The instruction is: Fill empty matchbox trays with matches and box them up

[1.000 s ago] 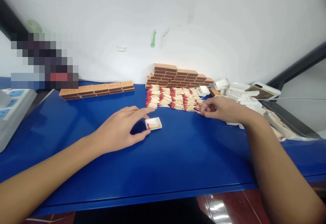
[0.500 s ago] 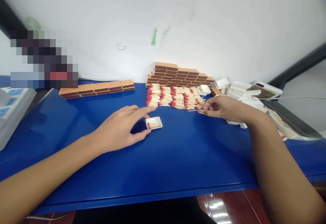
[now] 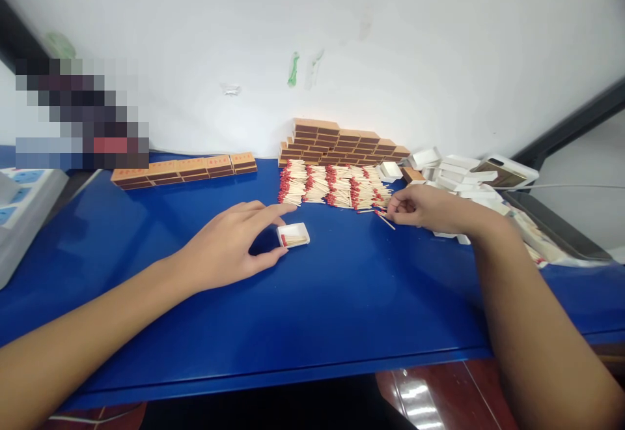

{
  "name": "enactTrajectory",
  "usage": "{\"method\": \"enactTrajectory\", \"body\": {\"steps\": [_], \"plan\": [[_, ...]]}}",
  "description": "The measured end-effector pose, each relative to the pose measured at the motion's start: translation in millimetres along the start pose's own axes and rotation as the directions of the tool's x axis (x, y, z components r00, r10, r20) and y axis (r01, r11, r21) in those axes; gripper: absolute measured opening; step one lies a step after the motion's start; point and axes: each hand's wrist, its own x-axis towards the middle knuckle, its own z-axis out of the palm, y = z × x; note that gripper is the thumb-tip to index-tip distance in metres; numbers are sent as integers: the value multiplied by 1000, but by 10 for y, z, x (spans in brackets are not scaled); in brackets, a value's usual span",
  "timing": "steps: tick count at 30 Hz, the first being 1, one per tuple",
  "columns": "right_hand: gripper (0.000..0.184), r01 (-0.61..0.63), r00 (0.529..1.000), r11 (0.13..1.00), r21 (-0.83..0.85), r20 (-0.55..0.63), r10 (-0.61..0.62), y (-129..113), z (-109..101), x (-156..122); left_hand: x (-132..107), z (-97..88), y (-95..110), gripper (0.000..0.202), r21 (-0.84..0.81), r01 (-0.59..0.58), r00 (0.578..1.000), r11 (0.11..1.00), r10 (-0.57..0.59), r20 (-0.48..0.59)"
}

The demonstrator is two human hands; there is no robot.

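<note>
A small white matchbox tray [image 3: 297, 230] lies on the blue table with a few red-tipped matches along its near side. My left hand [image 3: 239, 241] curves around the tray's left end, thumb at the near corner and fingers at the far one. Rows of red-headed matches [image 3: 336, 186] are heaped behind it. At the right end of that heap, my right hand [image 3: 415, 207] has its thumb and fingertips pinched over matches. One loose match [image 3: 387, 221] sticks out below those fingertips; how many the fingers hold is hidden.
Brown matchboxes [image 3: 336, 143] are stacked against the wall, and a row of them [image 3: 195, 168] stretches left. White empty trays [image 3: 459, 172] and a phone [image 3: 508, 171] are piled at right. A power strip [image 3: 29, 215] sits at the far left, the table edge [image 3: 293, 378] in front.
My right fingers have shifted slightly at the heap's right end, and a match now juts out toward the near side. My left hand stays at the tray. The view has moved a little.
</note>
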Motion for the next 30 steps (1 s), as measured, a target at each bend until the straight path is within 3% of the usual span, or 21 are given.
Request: {"method": "enactTrajectory", "body": {"steps": [3,7,11,16,25,30], "plan": [[21,-4,999,1000,17,-38,5,-17,2,-10,-4,-9,10,58,0,3,1000,1000,-3,-5],[21,31,978,996,79,-208,-14,-265,28,-46,-10,-2,30,58,-1,-1,1000,1000,1,-14],[18,274,933,950,147,-280,-226,-771,202,-64,-16,32,47,57,-5,-38,999,999,38,-31],[5,457,874,885,82,-226,-430,-1250,485,-41,-18,58,90,58,-1,-67,997,998,67,-35],[7,444,861,885,-138,-210,-464,-1490,609,-54,-1,70,158,55,-25,-64,998,998,64,10],[3,492,834,865,-100,-230,-501,-1478,626,-56,9,53,162,55,-30,-43,999,999,43,17]]}}
